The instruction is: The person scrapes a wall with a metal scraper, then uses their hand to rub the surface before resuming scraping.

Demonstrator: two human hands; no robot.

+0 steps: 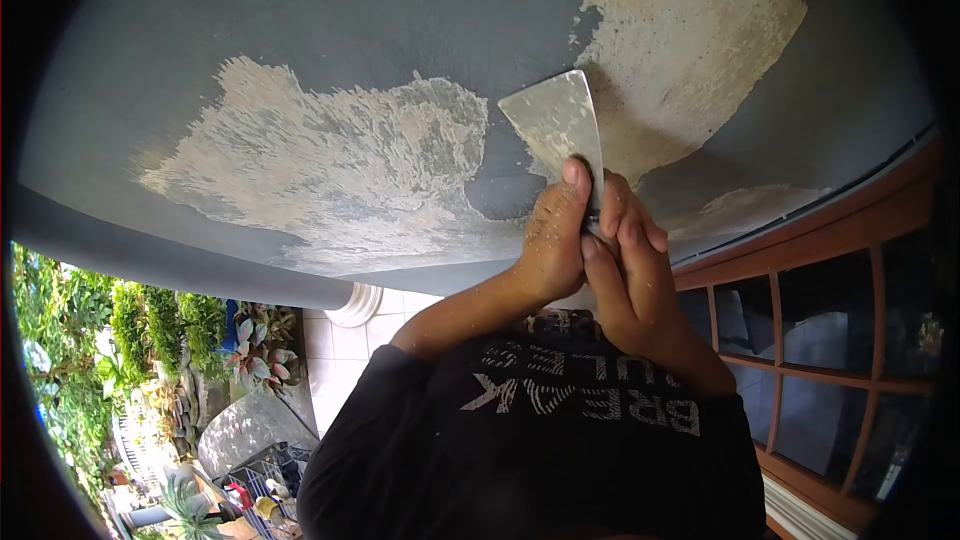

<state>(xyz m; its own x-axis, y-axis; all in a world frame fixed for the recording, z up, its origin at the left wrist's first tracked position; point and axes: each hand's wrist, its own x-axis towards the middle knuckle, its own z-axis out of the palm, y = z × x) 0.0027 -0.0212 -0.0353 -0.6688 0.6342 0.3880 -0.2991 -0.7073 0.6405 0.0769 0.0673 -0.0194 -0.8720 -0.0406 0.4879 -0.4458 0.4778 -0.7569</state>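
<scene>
A scraper with a wide, flat metal blade [555, 120] rests against the grey painted surface [400, 20], beside the edge of a large bare patch [690, 50]. Pale specks cover the blade. My left hand [555, 240] grips the scraper, its thumb pressed on the base of the blade. Around the handle close the fingers of my right hand [638, 270], touching my left hand. The handle is mostly hidden by both hands. Another rough, scraped patch [340, 160] lies to the left. Crumbs cling to my left hand and forearm.
A wood-framed window [775, 320] stands at the right. At lower left are green plants [160, 325], a wire basket [270, 475] with items in it, and a white column base [357, 306] beside floor tiles [335, 340].
</scene>
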